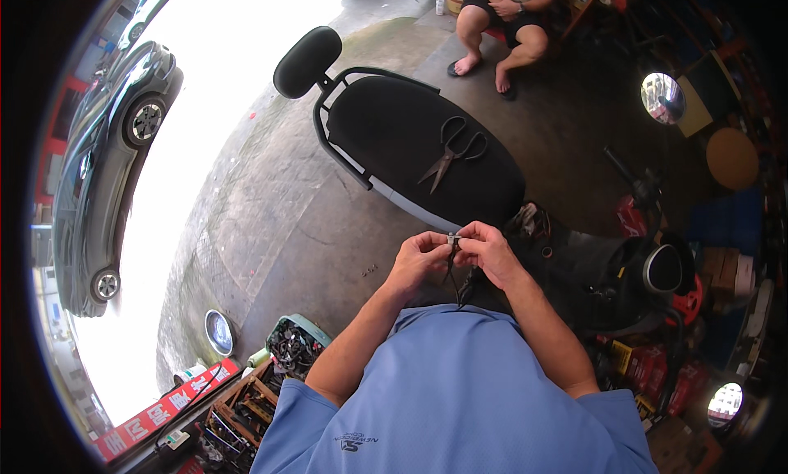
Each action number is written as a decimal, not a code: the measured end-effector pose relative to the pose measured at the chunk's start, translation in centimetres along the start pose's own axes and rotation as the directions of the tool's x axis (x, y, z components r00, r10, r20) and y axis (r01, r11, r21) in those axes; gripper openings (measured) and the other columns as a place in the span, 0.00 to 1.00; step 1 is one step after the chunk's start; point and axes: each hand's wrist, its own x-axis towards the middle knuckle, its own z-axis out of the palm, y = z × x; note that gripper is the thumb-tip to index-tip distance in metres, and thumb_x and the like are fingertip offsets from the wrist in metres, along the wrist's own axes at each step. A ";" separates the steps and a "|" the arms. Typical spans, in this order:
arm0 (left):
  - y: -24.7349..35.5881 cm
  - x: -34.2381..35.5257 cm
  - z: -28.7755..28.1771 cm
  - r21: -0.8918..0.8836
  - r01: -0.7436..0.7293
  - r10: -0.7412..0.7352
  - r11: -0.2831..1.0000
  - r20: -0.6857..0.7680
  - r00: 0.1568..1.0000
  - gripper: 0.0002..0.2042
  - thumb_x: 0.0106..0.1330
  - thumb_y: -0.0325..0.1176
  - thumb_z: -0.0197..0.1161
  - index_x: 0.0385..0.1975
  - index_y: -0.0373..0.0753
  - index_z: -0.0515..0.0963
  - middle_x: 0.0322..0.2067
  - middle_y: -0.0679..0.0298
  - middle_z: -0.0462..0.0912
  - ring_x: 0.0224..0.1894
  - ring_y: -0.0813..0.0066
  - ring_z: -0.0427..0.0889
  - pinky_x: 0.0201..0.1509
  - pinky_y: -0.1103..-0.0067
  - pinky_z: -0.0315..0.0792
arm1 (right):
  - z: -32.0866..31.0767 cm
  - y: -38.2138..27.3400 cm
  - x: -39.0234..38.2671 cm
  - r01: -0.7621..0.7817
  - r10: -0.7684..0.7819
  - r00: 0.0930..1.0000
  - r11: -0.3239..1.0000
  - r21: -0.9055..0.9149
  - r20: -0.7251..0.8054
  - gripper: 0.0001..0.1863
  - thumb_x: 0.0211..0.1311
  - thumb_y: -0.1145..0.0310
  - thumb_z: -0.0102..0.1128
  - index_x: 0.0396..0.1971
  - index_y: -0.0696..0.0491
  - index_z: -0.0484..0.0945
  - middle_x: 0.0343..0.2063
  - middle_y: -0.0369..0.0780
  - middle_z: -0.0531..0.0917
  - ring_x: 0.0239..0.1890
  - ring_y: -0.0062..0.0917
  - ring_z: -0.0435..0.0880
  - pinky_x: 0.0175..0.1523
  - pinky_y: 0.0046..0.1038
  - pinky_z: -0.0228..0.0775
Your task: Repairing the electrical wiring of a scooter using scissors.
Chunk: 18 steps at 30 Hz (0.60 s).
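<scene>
In front of my chest, my left hand (pixel 417 259) and my right hand (pixel 491 254) meet, each with its fingertips pinched. Between them is a small pale piece, apparently a wire connector (pixel 452 238); its exact kind is too small to make out. Thin black wires (pixel 452 270) hang down from it toward my shirt. Just beyond my hands lies the long black seat (pixel 377 129) of a scooter, with a padded backrest (pixel 309 61) at its far left end. A pair of scissors (pixel 447 157) rests on the seat, dark handles away from me and blades spread slightly.
A person (pixel 513 18) sits at the back. Dark scooter bodywork with a round mirror (pixel 662 269) stands at right. Near my left elbow are a bin of small parts (pixel 297 347) and a wooden tool rack (pixel 246 400). A dark car (pixel 111 178) is parked outside, left.
</scene>
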 end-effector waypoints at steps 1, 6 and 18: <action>0.0 0.1 0.0 0.006 0.001 -0.001 1.000 0.001 1.000 0.09 0.63 0.33 0.64 0.39 0.36 0.78 0.33 0.68 0.82 0.34 0.84 0.78 0.37 0.85 0.73 | 0.0 0.0 0.0 0.001 -0.001 1.000 1.000 0.001 -0.002 0.08 0.59 0.73 0.57 0.36 0.58 0.72 0.29 0.39 0.79 0.27 0.21 0.81 0.35 0.23 0.74; 0.5 0.0 0.5 0.020 -0.014 0.014 1.000 0.004 1.000 0.09 0.63 0.32 0.64 0.39 0.35 0.78 0.33 0.67 0.82 0.34 0.84 0.78 0.37 0.85 0.72 | 0.2 -0.1 -0.3 0.047 -0.047 0.999 0.999 -0.017 -0.005 0.09 0.60 0.73 0.57 0.39 0.58 0.73 0.30 0.37 0.79 0.27 0.19 0.80 0.35 0.22 0.74; 1.4 -0.7 1.8 0.244 -0.366 0.363 0.898 0.059 0.930 0.08 0.62 0.27 0.63 0.38 0.34 0.75 0.33 0.68 0.79 0.36 0.83 0.78 0.44 0.83 0.73 | 0.4 -0.2 -0.7 0.219 -0.212 0.974 0.971 0.096 -0.077 0.04 0.63 0.75 0.50 0.36 0.56 0.72 0.24 0.32 0.73 0.25 0.14 0.72 0.32 0.18 0.68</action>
